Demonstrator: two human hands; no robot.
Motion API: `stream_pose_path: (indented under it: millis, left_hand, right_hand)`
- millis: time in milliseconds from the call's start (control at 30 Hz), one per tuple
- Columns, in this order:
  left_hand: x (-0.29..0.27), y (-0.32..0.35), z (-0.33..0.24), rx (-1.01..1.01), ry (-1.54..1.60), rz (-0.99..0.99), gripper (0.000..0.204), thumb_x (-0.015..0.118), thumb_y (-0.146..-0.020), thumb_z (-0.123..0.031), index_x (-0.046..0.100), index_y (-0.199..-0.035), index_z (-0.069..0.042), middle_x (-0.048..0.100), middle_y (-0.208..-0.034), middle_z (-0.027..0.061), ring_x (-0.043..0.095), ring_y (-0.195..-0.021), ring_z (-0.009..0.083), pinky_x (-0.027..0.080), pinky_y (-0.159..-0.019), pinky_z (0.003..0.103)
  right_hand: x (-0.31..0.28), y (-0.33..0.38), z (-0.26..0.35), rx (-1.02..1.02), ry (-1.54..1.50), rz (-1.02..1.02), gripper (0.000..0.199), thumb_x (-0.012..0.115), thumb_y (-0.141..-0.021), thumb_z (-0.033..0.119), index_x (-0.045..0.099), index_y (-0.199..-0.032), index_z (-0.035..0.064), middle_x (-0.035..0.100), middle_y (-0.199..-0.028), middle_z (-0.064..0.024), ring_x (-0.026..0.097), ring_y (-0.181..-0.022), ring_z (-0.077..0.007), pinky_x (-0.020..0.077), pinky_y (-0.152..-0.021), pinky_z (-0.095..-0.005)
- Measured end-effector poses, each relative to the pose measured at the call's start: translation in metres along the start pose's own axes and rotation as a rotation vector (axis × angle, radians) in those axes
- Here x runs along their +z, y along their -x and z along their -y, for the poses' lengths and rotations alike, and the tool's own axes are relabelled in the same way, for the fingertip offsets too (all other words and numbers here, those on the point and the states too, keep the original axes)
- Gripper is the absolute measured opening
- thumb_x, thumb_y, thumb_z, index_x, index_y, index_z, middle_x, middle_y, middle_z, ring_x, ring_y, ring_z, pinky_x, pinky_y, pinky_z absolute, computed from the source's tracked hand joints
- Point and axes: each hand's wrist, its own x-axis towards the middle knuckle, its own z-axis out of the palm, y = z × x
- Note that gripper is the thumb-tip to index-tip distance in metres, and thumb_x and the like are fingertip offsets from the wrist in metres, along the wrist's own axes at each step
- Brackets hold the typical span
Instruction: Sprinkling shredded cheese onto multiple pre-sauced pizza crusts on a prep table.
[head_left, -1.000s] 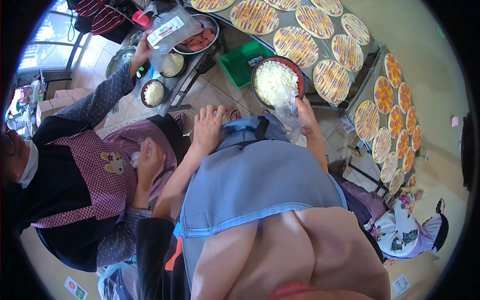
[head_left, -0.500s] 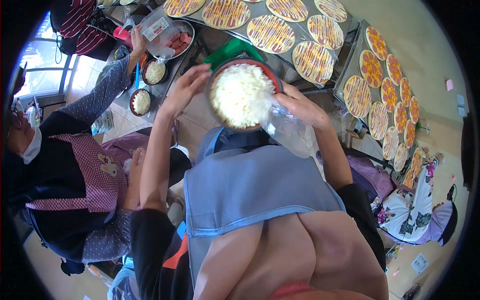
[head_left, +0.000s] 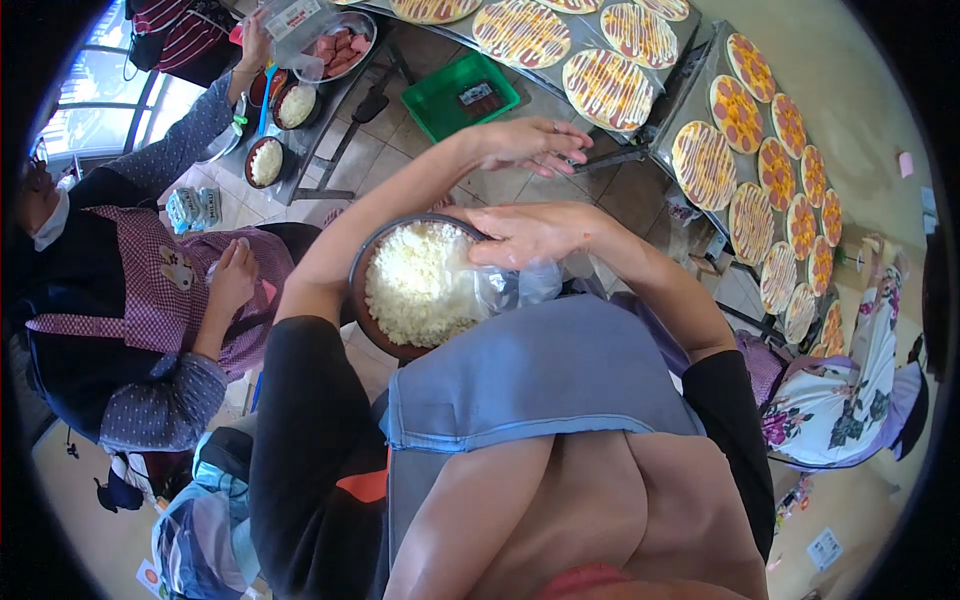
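Observation:
A dark brown bowl (head_left: 356, 288) heaped with shredded white cheese (head_left: 415, 275) is tucked close to my apron, left of the middle. My right hand (head_left: 530, 235) grips its right rim, thumb over the edge of the cheese. Beneath that hand, a crumpled clear plastic bag (head_left: 515, 285) lies against the bowl's side. My left hand (head_left: 535, 147) is stretched out beyond the bowl, past my right hand, with loose, spread fingers and nothing in them. It is nearest the tray (head_left: 640, 95) of round pizzas (head_left: 608, 90) striped with white sauce.
A green crate (head_left: 425, 115) with a dark package stands on the floor ahead. More pizzas (head_left: 735, 112) cover a tray at right. At left, a co-worker's hand (head_left: 252, 45) holds a clear bag near a metal bowl (head_left: 372, 35) of pink meat. Another person (head_left: 840, 400) is at right.
The bowl has come down and left, nearer my body, with my right hand on it. My left hand has swung from the bowl's left side across to the right, beyond it.

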Motion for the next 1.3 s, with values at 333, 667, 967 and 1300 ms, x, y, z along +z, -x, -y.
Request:
stream_pose_path:
  millis: [333,667,967,1300]
  left_hand:
    - [0.041,-0.033,-0.012,0.169,0.161,-0.261,0.040,0.046,-0.095,-0.032,0.045,-0.129,-0.010,0.055,-0.118,0.0016,0.052,-0.105,0.0121,0.041,-0.089,0.028]
    - [0.052,-0.028,-0.044,0.333,0.103,0.004,0.057,0.028,-0.097,-0.048,0.043,-0.132,-0.005,0.051,-0.125,0.0082,0.052,-0.110,0.0164,0.041,-0.095,0.032]
    - [0.042,-0.048,-0.040,0.397,-0.297,-0.158,0.032,0.059,-0.090,-0.017,0.056,-0.119,-0.004,0.059,-0.112,0.0036,0.052,-0.099,0.0081,0.042,-0.086,0.024]
    - [0.038,-0.062,-0.030,0.506,-0.451,-0.336,0.023,0.065,-0.087,-0.018,0.065,-0.101,0.000,0.063,-0.087,0.0008,0.053,-0.078,0.0047,0.045,-0.070,0.021]
  right_hand:
    - [-0.011,0.095,-0.036,-0.103,-0.165,-0.238,0.055,0.048,-0.094,0.038,0.035,-0.137,0.0057,0.055,-0.121,-0.0137,0.055,-0.105,-0.0213,0.0415,-0.092,-0.0326]
    - [-0.041,0.154,-0.080,0.104,-0.493,-1.243,0.040,0.046,-0.095,0.040,0.059,-0.111,0.0060,0.061,-0.099,-0.0020,0.055,-0.081,-0.0091,0.0449,-0.075,-0.0233]
    - [-0.039,0.150,-0.116,0.121,-0.839,-1.237,0.041,0.046,-0.095,0.038,0.057,-0.111,0.0016,0.059,-0.102,-0.0050,0.058,-0.087,-0.0110,0.0491,-0.073,-0.0249]
    - [-0.043,0.153,-0.128,0.270,-0.810,-1.272,0.042,0.045,-0.095,0.040,0.056,-0.114,0.0039,0.059,-0.104,-0.0059,0.056,-0.093,-0.0146,0.0471,-0.078,-0.0310]
